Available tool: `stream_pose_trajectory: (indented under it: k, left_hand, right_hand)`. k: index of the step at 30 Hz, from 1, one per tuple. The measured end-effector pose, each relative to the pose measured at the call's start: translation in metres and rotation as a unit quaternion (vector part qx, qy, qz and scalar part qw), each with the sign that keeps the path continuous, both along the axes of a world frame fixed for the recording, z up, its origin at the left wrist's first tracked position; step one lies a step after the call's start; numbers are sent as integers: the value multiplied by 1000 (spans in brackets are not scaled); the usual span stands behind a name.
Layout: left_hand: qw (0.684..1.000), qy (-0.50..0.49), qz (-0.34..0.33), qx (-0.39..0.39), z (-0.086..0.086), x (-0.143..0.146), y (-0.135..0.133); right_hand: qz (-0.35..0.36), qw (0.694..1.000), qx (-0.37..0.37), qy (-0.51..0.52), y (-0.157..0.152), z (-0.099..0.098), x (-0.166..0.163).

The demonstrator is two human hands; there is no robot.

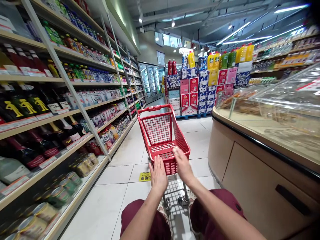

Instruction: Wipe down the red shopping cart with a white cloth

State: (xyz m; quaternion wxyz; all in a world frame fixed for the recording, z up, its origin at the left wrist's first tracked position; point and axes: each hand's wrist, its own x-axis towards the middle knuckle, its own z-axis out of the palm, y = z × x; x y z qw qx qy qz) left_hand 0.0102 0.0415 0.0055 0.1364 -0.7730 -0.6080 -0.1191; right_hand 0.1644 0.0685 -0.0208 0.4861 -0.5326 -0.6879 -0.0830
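Head view: my left hand (pixel 158 175) lies flat, fingers straight, on the near rim of the red mesh cart (pixel 159 129) mid-aisle between shelves (pixel 57 116) and counter (pixel 250 173), my right hand (pixel 182 165) draped over that rim, grip unclear, handle hidden, yellow floor sticker (pixel 144 176) unreadable.

bright ceiling strip lighting, warped edges

Shopping cart (pixel 162 133): red throughout, square-grid mesh. Floor (pixel 117 200): pale grey-white tiles. Floor sticker (pixel 144 176), at 6 o'clock of the cart: yellow with dark marks. Trousers (pixel 140 216): maroon. Bench (pixel 250 180), at 3 o'clock: beige with a black edge band. Stacked cartons (pixel 193 90), at 12 o'clock: red, pink, blue-and-white.
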Motion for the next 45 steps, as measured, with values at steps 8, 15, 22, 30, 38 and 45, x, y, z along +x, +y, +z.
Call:
stream_pose_trajectory:
  k: [8,15,22,30,38,45]
  left_hand:
    - [1000,14,-20,14,-1,2,-3]
    - [999,12,-41,14,-1,10,-5]
    - [1000,6,-28,11,-4,9,-4]
    - [999,16,-41,16,-3,7,-4]
    - [997,-31,-68,15,7,15,-5]
    - [985,-90,-141,-42,28,53,11]
  right_hand:
    - [-44,999,-3,9,1,-1,21]
    - [55,998,12,-33,0,-7,-1]
    - [-16,1000,9,2,3,-5,10]
    - [-42,999,10,8,10,-5,13]
    - [60,997,-46,-23,-6,9,-29]
    - [92,981,-137,107,-10,28,-7]
